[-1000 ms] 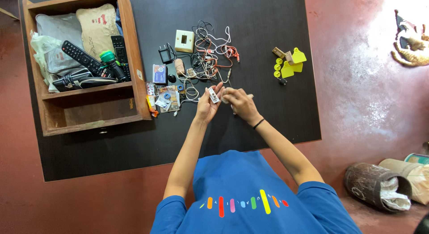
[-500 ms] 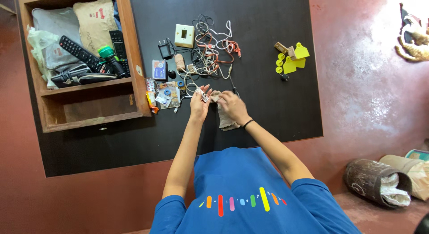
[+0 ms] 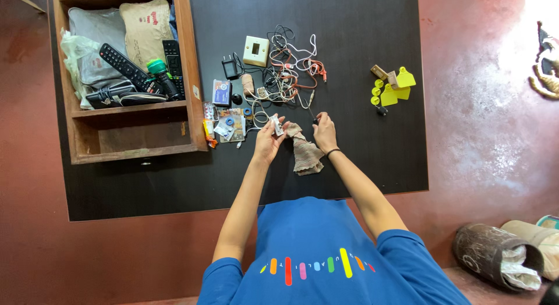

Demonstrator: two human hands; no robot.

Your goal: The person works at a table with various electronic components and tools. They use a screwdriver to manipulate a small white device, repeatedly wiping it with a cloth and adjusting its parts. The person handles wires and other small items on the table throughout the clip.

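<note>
While pinched in left hand (image 3: 268,143), small white piece (image 3: 277,125) upright, long axis vertical; right hand (image 3: 324,130) closed on cloth (image 3: 305,153).

Left hand (image 3: 268,143) is holding a small pale gadget (image 3: 277,125) over the black table (image 3: 361,31), fingers pinching it. Right hand (image 3: 324,130) is gripping a dark-tipped tool (image 3: 315,120) just right of the gadget. A brownish cloth (image 3: 305,153) is lying below the gadget, between the hands. A tangle of cables (image 3: 288,72) is sitting above the gadget; a wooden drawer (image 3: 189,60) is resting well left of it.
</note>
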